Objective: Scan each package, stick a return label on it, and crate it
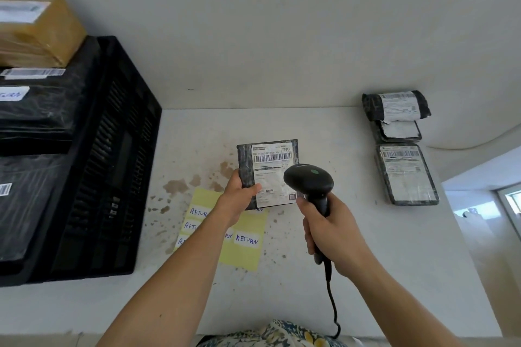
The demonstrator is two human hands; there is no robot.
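While the black crate [118, 166] holds stacked packages [33, 110], your left hand [239, 194] grips 1 parcel [267, 172]; right hand [329, 225] clasps the scanner [308, 180]; 3 parcels [400, 146] wait beside.

Colours and patterns, placed relative to the held package [267, 173]:

- Held package: black wrap; white shipping label printed with black barcode stripes and text.
- Scanner [308, 183], just right of it: black, small green mark on top.
- Label sheet [239, 245], below it: pale yellow backing; white stickers lettered "RETURN" in blue.
- Table [366, 262], under it: white, with brown blotches and specks left of the package.
- Crate [112, 163], far left: black, slotted wall. Inside: black parcels, one tan box [39, 34].
- Three packages [400, 144], far right: black wrap, white barcoded labels.
- Garment [284, 335], bottom edge: floral print, cream, blue, yellow.
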